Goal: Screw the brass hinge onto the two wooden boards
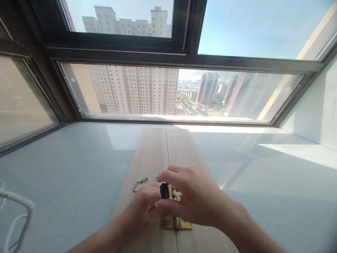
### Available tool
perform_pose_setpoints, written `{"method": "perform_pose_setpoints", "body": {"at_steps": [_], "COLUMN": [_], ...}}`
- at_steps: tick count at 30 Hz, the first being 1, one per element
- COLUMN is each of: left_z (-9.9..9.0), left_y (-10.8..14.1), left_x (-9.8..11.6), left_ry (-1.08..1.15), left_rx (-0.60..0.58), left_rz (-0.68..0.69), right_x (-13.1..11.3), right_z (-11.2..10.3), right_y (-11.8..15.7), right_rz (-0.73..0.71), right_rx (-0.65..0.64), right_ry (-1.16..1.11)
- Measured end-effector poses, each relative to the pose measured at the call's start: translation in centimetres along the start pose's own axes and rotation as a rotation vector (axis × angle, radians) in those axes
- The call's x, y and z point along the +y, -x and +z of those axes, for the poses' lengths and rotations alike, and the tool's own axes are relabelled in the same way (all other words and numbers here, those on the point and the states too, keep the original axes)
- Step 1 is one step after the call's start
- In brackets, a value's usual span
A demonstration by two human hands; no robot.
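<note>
Two pale wooden boards (147, 151) lie side by side with a thin seam between them. A worn brass hinge (168, 222) rests across the seam, partly covered by my hands. My right hand (193, 193) is curled around a black-ended tool (164, 190), held between its thumb and fingers above the hinge. Close against it on the left, my left hand (147, 203) has its fingers pressed together at the hinge and the tool; what they grip is hidden. Small metal screws (143, 180) lie on the left board, just beyond my left hand.
The boards lie on a speckled white sill (86, 175) below a dark-framed window (168, 122). A white curved metal rack or handle (28, 207) stands at the left edge. A pale wall (321, 105) rises at the right.
</note>
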State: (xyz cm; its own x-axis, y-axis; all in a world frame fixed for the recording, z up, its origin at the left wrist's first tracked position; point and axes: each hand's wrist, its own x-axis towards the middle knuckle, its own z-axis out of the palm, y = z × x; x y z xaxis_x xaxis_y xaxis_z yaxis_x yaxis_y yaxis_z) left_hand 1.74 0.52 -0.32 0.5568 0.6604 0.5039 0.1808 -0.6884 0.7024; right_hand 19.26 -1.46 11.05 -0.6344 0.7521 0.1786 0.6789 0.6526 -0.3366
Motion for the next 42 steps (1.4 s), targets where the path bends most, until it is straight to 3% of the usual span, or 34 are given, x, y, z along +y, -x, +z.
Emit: {"method": "perform_pose_setpoints", "body": {"at_steps": [4, 14, 19, 29, 34, 42], "left_z": [-0.13, 0.14, 0.11, 0.37, 0.29, 0.36], "left_y": [-0.23, -0.06, 0.15, -0.05, 0.12, -0.05], "left_x": [0.23, -0.10, -0.11, -0.42, -0.30, -0.24], "left_ry": [0.034, -0.024, -0.012, -0.062, -0.063, -0.044], "left_rx": [-0.037, -0.001, -0.042, -0.004, -0.014, 0.017], "left_rz": [0.013, 0.015, 0.018, 0.087, 0.018, 0.067], "right_x": [-0.08, 0.19, 0.08, -0.02, -0.07, 0.09], "right_z": [-0.18, 0.23, -0.20, 0.34, 0.08, 0.72], "right_y": [0.08, -0.11, 0.09, -0.31, -0.04, -0.57], "right_rz": [-0.082, 0.008, -0.099, -0.009, -0.089, -0.037], "right_rx": [-0.039, 0.038, -0.003, 0.016, -0.033, -0.033], "right_ry": [-0.097, 0.018, -0.103, 0.039, -0.074, 0.038]}}
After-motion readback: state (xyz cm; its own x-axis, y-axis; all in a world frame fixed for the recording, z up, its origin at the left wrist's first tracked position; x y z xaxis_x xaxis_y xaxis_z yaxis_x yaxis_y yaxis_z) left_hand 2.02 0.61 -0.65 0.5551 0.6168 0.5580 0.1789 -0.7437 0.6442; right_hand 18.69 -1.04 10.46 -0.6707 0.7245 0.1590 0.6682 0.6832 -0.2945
